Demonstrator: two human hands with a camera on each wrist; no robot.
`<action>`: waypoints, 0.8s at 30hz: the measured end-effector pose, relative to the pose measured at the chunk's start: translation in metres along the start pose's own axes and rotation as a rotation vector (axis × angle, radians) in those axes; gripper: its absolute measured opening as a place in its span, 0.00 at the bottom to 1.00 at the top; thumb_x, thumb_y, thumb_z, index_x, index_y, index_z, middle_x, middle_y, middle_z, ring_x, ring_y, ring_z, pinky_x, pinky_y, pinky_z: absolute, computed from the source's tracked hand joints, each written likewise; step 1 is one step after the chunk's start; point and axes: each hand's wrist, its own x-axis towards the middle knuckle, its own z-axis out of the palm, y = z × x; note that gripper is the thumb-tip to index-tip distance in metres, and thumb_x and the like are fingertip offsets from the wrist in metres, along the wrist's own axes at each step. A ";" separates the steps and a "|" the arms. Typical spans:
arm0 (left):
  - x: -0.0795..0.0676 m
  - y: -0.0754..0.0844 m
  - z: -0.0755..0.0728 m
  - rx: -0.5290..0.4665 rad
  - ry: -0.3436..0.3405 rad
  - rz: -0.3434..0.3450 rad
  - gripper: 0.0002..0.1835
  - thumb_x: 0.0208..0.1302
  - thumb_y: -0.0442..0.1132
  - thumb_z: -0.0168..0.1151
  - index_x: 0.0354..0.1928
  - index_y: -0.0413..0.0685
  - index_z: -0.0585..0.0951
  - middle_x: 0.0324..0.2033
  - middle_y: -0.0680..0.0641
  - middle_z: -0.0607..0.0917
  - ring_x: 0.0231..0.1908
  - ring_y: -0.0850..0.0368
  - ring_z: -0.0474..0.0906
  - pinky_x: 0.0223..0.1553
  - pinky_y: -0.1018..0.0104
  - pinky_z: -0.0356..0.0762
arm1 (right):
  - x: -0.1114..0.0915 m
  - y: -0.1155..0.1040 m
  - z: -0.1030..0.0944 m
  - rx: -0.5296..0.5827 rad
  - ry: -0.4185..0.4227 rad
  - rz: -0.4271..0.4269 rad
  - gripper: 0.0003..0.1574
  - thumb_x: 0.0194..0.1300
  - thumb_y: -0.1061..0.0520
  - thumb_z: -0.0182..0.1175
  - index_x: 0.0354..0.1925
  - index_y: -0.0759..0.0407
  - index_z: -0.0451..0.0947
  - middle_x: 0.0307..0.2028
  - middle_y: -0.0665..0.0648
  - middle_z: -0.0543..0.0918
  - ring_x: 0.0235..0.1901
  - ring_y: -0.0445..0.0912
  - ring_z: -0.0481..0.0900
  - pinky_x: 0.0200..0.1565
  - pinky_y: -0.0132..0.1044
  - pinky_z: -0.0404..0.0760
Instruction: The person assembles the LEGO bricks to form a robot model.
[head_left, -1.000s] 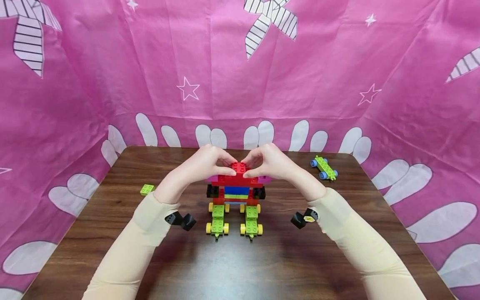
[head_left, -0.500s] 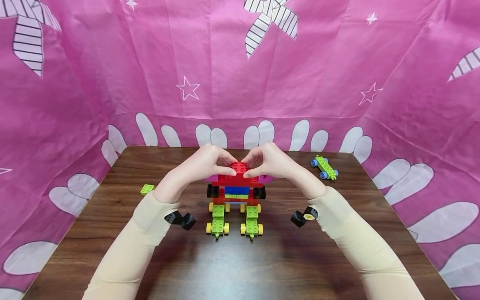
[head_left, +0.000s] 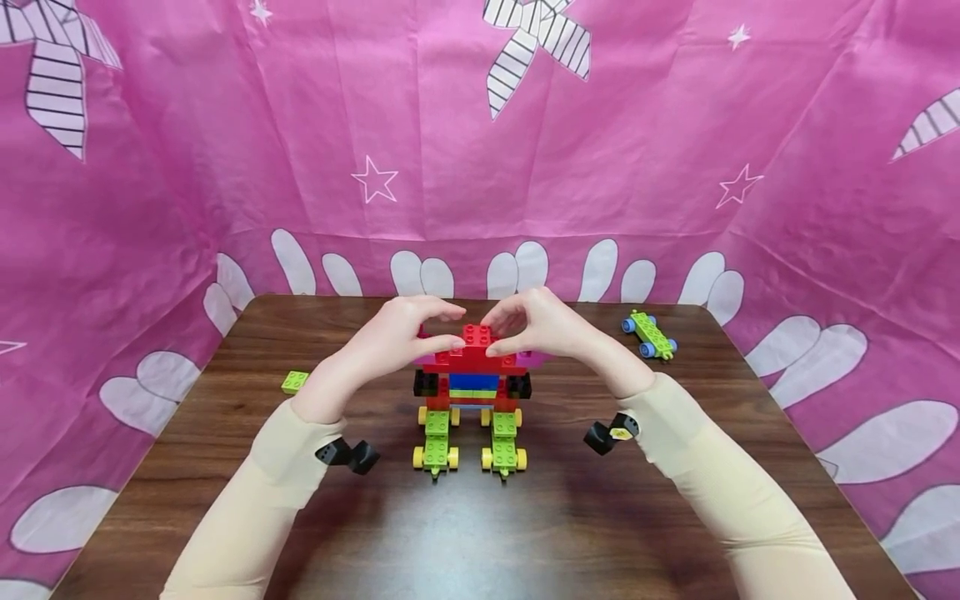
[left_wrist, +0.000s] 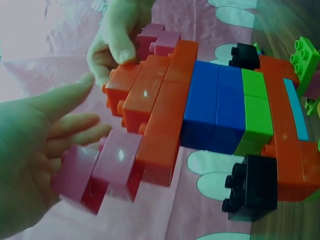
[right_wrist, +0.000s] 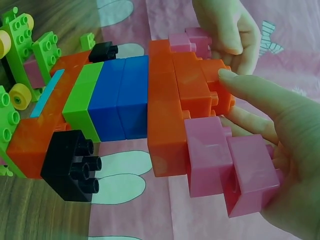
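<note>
A figure built of toy building bricks stands upright mid-table, its top red brick (head_left: pixel 477 336) above a wider red row. Under that come blue bricks (head_left: pixel 474 382), a lime layer and black bricks (head_left: pixel 426 383) at the sides. Two lime wheeled bases (head_left: pixel 437 446) with yellow wheels form its feet. My right hand (head_left: pixel 551 329) pinches the top red brick between thumb and fingers. My left hand (head_left: pixel 393 337) is spread beside it, thumb and fingers apart from the red brick in the left wrist view. Pink bricks (left_wrist: pixel 117 157) stick out as a stepped arm near the left palm.
A lime brick (head_left: pixel 294 382) lies on the table's left side. At the back right sits a lime wheeled base (head_left: pixel 651 336) with blue wheels. Pink printed cloth (head_left: pixel 465 192) surrounds the wooden table (head_left: pixel 480 542) at the back and sides.
My left hand has let go of the top red brick and drawn back to the left, its fingers parting. My right hand has stayed in place on the brick.
</note>
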 end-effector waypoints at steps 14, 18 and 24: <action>-0.032 -0.036 -0.018 -0.036 0.438 0.109 0.19 0.53 0.32 0.72 0.49 0.41 0.84 0.44 0.44 0.87 0.49 0.50 0.81 0.51 0.66 0.75 | -0.004 0.003 0.000 -0.005 0.008 -0.017 0.20 0.54 0.52 0.72 0.45 0.58 0.84 0.38 0.52 0.88 0.38 0.42 0.84 0.45 0.38 0.83; -0.040 -0.056 -0.019 -0.034 0.462 0.068 0.18 0.54 0.31 0.71 0.48 0.40 0.84 0.44 0.44 0.87 0.48 0.51 0.81 0.51 0.75 0.72 | -0.004 0.003 -0.002 -0.011 0.009 -0.010 0.20 0.54 0.53 0.72 0.45 0.58 0.84 0.38 0.52 0.87 0.38 0.42 0.84 0.45 0.38 0.83; -0.055 -0.088 -0.017 -0.025 0.461 -0.043 0.17 0.57 0.33 0.69 0.50 0.41 0.83 0.45 0.43 0.87 0.48 0.73 0.76 0.45 0.73 0.73 | -0.006 0.002 -0.002 -0.021 0.009 0.000 0.20 0.54 0.52 0.72 0.44 0.58 0.84 0.38 0.52 0.88 0.37 0.42 0.84 0.44 0.38 0.84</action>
